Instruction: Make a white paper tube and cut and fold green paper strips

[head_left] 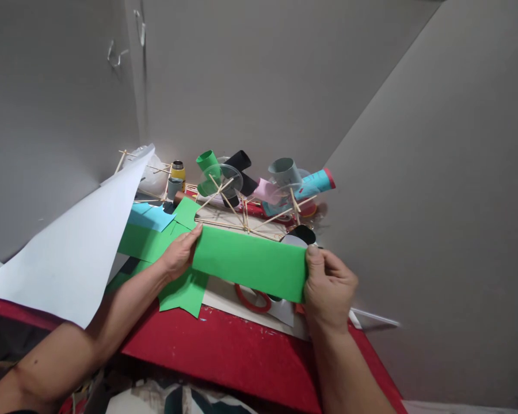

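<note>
I hold a green paper strip (250, 261) flat between both hands above a red table (242, 351). My left hand (179, 253) pinches its left end, thumb on top. My right hand (330, 282) grips its right end, thumb pressed on the paper. Under the strip lie red-handled scissors (252, 300) and more green paper pieces (185, 290). Behind stands a model of wooden sticks (246, 213) carrying rolled paper tubes in green (208, 164), black (240, 161), grey (284, 171) and light blue (315, 183).
A large white sheet (77, 247) curls up at the left. A light blue paper (149, 217) lies by the green pieces. A yellow bottle (178, 170) stands at the back. Grey cardboard walls (435, 218) close in the table on the right and behind.
</note>
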{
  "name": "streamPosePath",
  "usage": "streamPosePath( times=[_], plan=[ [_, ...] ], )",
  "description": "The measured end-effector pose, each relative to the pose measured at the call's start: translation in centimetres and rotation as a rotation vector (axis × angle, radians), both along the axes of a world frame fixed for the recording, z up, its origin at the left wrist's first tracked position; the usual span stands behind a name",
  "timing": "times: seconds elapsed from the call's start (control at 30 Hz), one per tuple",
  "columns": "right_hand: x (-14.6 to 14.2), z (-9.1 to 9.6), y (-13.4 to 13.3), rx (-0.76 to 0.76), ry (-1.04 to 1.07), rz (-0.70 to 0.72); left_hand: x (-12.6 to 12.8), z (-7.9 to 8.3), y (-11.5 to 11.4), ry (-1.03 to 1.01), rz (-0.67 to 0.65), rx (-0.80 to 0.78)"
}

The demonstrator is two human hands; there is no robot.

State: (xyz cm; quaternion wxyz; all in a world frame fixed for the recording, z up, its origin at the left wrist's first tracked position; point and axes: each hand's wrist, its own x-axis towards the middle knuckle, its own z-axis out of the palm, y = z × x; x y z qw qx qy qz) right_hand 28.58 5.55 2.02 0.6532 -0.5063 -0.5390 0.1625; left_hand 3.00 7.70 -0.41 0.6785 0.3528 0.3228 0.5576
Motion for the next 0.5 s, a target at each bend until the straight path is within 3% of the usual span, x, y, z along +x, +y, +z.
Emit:
streamPosePath(
  times=[0.27, 0.37, 0.5],
  plan=[
    [-0.6, -0.8, 0.2, -0.137, 0.116, 0.16, -0.7, 0.9, -0.1, 0.099, 0.036, -0.027],
    [-0.1, -1.0, 0.8, -0.258, 0.208, 0.329, -0.8, 1.5, -0.5, 0.156, -0.005, 0.022],
    [0.1, -0.9, 0.9, -0.391, 0.173, 0.486, -1.1, 2.2, -1.0, 0.255, -0.014, 0.096]
  ],
)
